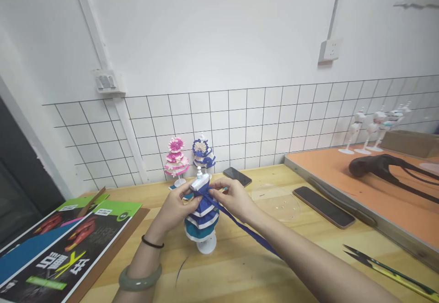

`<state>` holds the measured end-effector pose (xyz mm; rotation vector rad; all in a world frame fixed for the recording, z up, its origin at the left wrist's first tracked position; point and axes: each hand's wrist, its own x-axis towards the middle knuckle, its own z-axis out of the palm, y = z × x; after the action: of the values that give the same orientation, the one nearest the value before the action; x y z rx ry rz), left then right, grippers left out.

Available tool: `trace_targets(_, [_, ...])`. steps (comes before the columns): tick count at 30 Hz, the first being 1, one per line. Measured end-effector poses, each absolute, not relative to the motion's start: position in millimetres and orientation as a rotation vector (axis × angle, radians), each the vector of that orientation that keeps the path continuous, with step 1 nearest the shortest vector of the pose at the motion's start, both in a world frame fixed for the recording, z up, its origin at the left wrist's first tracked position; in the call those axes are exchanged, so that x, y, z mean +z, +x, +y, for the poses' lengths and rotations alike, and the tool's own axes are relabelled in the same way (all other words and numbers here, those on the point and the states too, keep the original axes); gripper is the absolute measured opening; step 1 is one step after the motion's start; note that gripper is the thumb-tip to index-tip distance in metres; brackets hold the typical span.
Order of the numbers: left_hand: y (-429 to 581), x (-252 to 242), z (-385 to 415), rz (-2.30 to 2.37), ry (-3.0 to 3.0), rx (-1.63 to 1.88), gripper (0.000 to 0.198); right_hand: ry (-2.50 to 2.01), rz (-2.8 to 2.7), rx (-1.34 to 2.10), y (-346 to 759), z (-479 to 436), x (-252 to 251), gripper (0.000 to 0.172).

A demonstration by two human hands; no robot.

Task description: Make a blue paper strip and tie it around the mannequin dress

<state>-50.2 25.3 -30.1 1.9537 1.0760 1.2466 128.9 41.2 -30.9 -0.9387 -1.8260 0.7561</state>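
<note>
A small mannequin in a tiered blue, white and teal dress (pixel 201 223) stands upright on a round white base at the middle of the table. My left hand (pixel 179 204) is closed on the dress at its left side, thumb against the bodice. At the right side of the bodice, my right hand (pixel 233 197) pinches the dark blue ribbon (pixel 248 230). From those fingers the ribbon trails down to the right, passing beneath my right forearm. The fingertips of both hands are close together at the waist.
Behind stand a pink-dressed figure (pixel 176 159) and a blue-and-white one (pixel 205 154). Phones (pixel 324 206) (pixel 237 176), a clear disc (pixel 276 202) and yellow-handled snips (pixel 391 273) lie rightward. Magazines (pixel 78 248) lie left; an orange board (pixel 343 170) holds bare mannequins (pixel 355 131).
</note>
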Motion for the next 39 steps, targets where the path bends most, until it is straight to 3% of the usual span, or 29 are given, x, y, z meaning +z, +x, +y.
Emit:
trace_targets(16, [-52, -30, 24, 0.954, 1.875, 1.126, 0.045, -0.863, -1.883, 0.496, 124, 30, -38, 0.01])
trace_targets(21, [-53, -33, 26, 0.901, 1.82, 1.166, 0.049, -0.835, -1.868, 0.641, 131, 30, -35, 0.01])
trace_targets(28, [-55, -34, 28, 0.914, 1.827, 1.153, 0.04, -0.861, -1.751, 0.85, 142, 34, -37, 0.014])
trace_targets(32, [-55, -34, 28, 0.939, 1.834, 1.159, 0.04, -0.883, -1.75, 0.829, 139, 35, -36, 0.021])
trace_targets(39, [-56, -34, 29, 0.967, 1.875, 1.19, 0.039, -0.81, -1.869, 0.667, 130, 33, -41, 0.018])
